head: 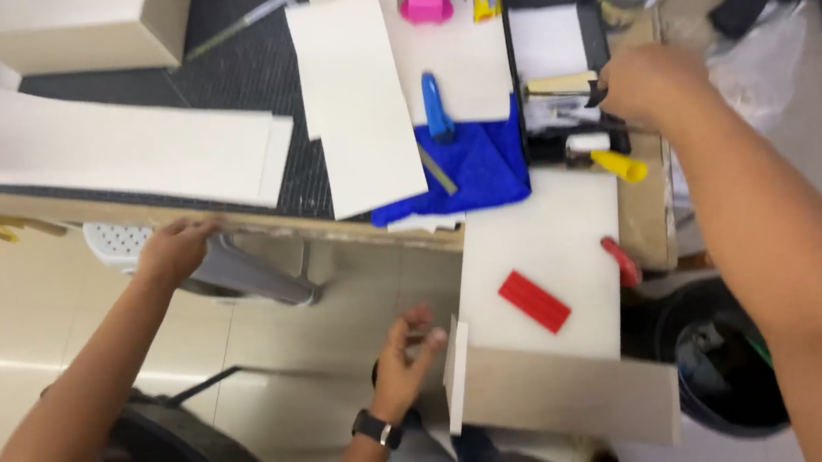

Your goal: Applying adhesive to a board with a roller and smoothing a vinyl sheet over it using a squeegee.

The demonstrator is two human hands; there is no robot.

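The right hand is over the right side of the black tray at the far right of the counter. Its fingers are closed round the dark handle of a brush. The brush's long axis runs left to right across the tray, with the pale head pointing left, away from the hand, over the tray's lower part. Just below it lies a roller with a yellow handle, pointing down and right.

The left hand is well apart, on the counter's near edge. Its fingers curl over that edge, but I cannot tell whether they grip it. The right hand is by far the nearer to the brush.

Between them, a co-worker's hand with a wristwatch is half open beside a tilted board.
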